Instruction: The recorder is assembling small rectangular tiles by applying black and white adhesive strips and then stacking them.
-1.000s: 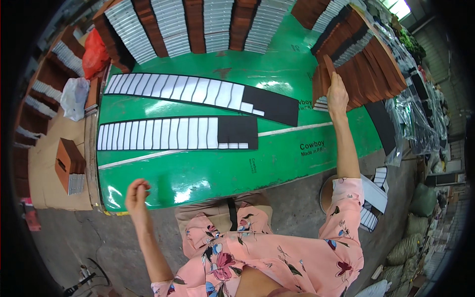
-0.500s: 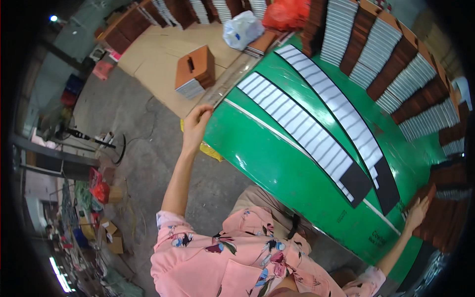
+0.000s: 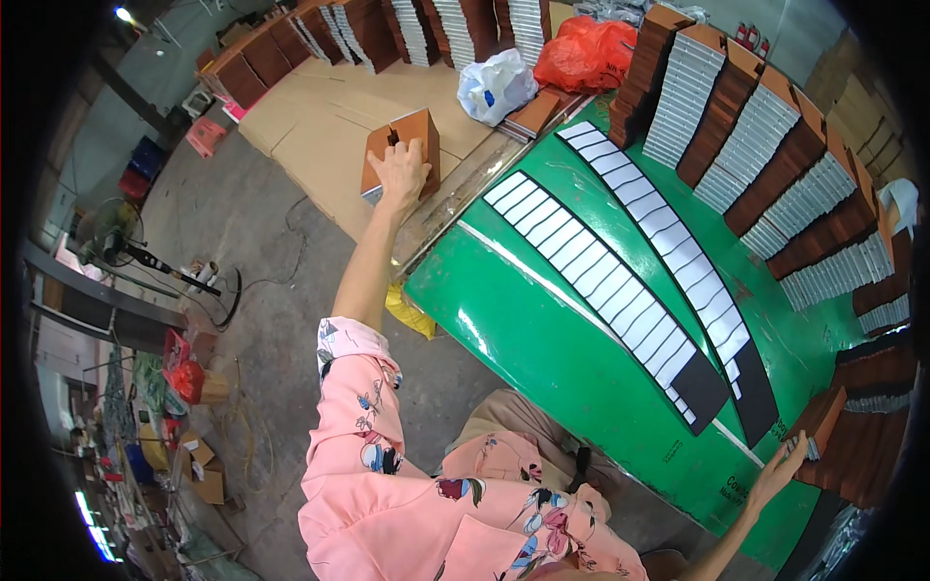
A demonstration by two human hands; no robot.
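Note:
My left hand (image 3: 400, 174) is over a small stack of flat orange-brown pieces (image 3: 427, 145) with a dark slot in its top. Its fingers are spread on or just above the top face. At the right, my right hand (image 3: 781, 467) has its fingers closed round the near end of a small bundle of flat brown pieces (image 3: 821, 414) with silvery edges. Two long curved black strips lie on the green table: the nearer strip (image 3: 601, 281) and the farther strip (image 3: 668, 232). White pieces in rows cover most of each; their near ends are bare black.
Tall stacks of brown and silver-edged pieces (image 3: 765, 169) line the green table's (image 3: 542, 339) far right side. A white plastic bag (image 3: 496, 85) and a red plastic bag (image 3: 586, 55) sit at the back. Cardboard (image 3: 300, 121) covers the adjoining surface. A fan (image 3: 108, 232) stands at the left.
My left hand has moved from the table's corner, up and away, onto the slotted brown stack. My right hand has shifted slightly toward me, at the bundle's near end.

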